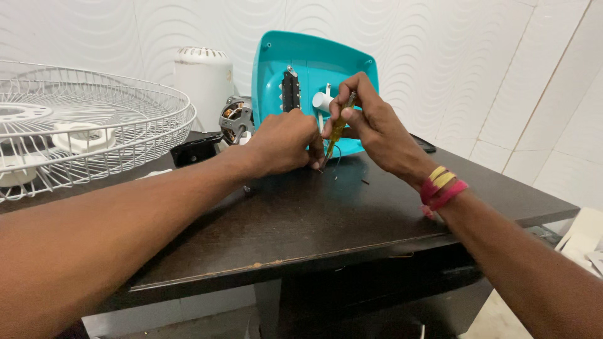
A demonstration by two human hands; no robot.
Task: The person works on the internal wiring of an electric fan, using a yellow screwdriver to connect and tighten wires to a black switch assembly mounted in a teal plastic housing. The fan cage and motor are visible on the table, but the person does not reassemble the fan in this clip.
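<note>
A teal plastic fan housing stands tilted on its edge on the dark wooden table, its hollow inside facing me. Inside it are a black switch block and a white tube. My right hand grips a slim yellow-handled screwdriver, tip pointing down near the housing's lower edge. My left hand is closed just left of the tip, pinching something small and thin, hidden by the fingers. A thin wire loop shows below the hands.
A white wire fan guard lies at the left of the table. Behind it stand a white cylindrical housing and a fan motor with copper windings. Small dark bits lie near the hands. White panels lie on the floor at right.
</note>
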